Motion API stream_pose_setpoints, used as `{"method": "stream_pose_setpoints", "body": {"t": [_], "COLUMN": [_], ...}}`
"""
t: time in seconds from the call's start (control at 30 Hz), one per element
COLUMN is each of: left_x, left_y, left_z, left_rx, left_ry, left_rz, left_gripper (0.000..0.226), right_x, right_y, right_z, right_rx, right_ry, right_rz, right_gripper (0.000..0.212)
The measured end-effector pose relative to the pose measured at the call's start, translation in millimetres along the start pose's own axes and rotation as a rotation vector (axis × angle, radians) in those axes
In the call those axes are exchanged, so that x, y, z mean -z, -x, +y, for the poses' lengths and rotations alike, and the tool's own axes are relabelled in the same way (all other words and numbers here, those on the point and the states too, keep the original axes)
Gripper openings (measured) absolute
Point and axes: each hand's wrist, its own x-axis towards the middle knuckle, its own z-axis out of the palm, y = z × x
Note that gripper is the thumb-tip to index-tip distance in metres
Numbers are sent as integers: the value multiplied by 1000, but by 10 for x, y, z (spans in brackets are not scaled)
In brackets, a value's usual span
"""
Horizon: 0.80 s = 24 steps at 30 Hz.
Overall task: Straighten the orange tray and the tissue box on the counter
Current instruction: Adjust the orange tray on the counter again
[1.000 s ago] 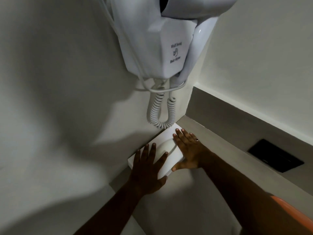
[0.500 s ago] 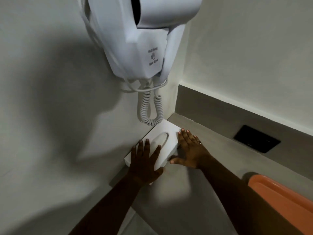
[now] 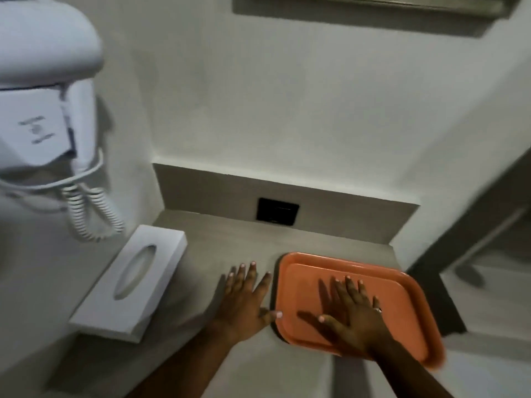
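Note:
The orange tray (image 3: 408, 305) lies on the right side of the grey counter (image 3: 230, 245), turned slightly, its near right corner over the counter's edge. My right hand (image 3: 350, 314) rests flat on the tray's inside, fingers spread. My left hand (image 3: 247, 300) lies flat on the counter just left of the tray, with its thumb touching the tray's left rim. The white tissue box (image 3: 129, 285) with an oval slot sits along the left wall, with neither hand on it.
A white wall-mounted hair dryer (image 3: 43, 90) with a coiled cord (image 3: 92, 216) hangs above the tissue box. A black socket plate (image 3: 277, 211) is set in the back upstand. The counter ends at a dark gap on the right.
Both hands have left the tissue box and moved right to the orange tray. The view has swung right, bringing the whole tray into sight.

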Motion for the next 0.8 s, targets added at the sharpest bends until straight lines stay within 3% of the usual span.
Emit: {"method": "stream_pose_setpoints", "body": {"t": [0.17, 0.37, 0.8], "left_x": [-250, -786, -834], "left_y": [-276, -381, -892], "left_z": [780, 1089, 957], "left_rx": [-194, -164, -146], "left_ry": [-31, -122, -113], "left_rz": [-90, -253, -185], "left_gripper": [99, 119, 116], "right_x": [-97, -265, -197], "right_y": [432, 524, -44], "right_z": [655, 1009, 1077], "right_rx": [-101, -108, -87], "right_ry": [27, 75, 42], "right_rz": [-120, -228, -251], "right_gripper": [120, 112, 118]}}
